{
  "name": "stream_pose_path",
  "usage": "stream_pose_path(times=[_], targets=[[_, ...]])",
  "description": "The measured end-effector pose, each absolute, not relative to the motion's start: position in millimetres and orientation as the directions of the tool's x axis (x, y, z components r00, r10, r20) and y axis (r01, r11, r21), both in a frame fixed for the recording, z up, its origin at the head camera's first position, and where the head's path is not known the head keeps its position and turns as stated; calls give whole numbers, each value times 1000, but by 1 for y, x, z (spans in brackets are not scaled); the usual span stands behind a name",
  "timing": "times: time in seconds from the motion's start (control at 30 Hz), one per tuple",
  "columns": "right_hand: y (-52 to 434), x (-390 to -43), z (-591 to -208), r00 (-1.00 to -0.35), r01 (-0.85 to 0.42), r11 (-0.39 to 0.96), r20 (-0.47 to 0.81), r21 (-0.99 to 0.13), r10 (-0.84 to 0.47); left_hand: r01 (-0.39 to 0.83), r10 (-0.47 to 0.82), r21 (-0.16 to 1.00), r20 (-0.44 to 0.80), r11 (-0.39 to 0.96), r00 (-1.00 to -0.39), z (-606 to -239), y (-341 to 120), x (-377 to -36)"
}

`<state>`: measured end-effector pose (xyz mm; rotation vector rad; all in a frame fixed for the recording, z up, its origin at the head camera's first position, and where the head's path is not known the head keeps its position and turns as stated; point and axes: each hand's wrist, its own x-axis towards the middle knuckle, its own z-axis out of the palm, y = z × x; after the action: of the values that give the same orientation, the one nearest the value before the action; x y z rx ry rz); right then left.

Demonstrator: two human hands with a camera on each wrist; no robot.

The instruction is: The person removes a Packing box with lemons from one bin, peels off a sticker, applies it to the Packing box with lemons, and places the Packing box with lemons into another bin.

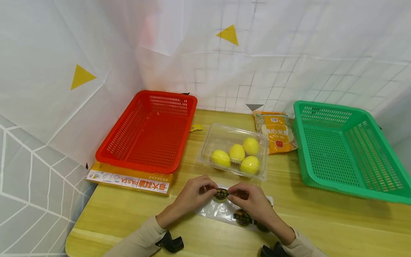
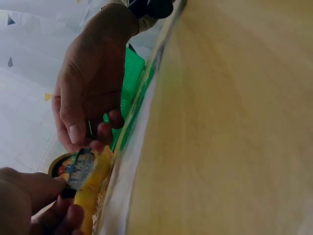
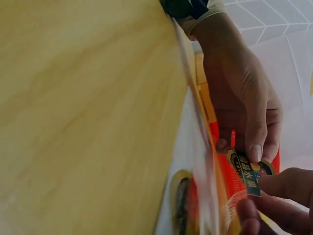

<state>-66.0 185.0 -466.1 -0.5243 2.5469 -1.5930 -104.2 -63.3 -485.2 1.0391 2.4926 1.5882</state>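
Observation:
A round black and gold sticker (image 1: 221, 194) is held up between both hands over the table. My left hand (image 1: 198, 194) pinches its left edge between thumb and fingers. From the other side, the thumb and fingers of my right hand (image 1: 252, 201) pinch the right edge. Dark lettering on a band across the sticker (image 3: 249, 171) shows in the right wrist view. Underneath lies a glossy sheet (image 1: 212, 211) with more round stickers (image 1: 242, 217), partly hidden by the right hand. Just beyond the hands stands a clear plastic box (image 1: 208, 142) with several yellow fruits (image 1: 237, 153) inside.
A red basket (image 1: 151, 139) at the left rests partly over a pasta box (image 1: 128, 180). A green basket (image 1: 337, 153) stands at the right. Beside it lies an orange food packet (image 1: 277, 134). A small yellow packet (image 1: 196, 127) lies near the red basket.

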Motion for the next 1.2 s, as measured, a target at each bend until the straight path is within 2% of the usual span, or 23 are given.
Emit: stream_pose_path(times=[0.07, 0.27, 0.37, 0.73, 1.2], targets=[[184, -66, -463, -942, -234, 392, 107, -890, -319, 498, 524, 831, 316, 250, -791, -483, -63, -104], [185, -68, -456, -948, -177, 288, 84, -941, -308, 308, 486, 938, 197, 159, -852, -479, -62, -102], [186, -70, -453, -952, -145, 253, 65, -956, -299, 269, 474, 954, 178, 130, -862, -478, -63, -102], [186, -77, -442, -966, -117, 238, 55, -964, -251, 211, 474, 975, 152, 74, -867, -462, -58, -105], [192, -88, -439, -976, -120, 169, 85, -978, -200, 281, 477, 958, 223, 52, -850, -453, -46, -122]])
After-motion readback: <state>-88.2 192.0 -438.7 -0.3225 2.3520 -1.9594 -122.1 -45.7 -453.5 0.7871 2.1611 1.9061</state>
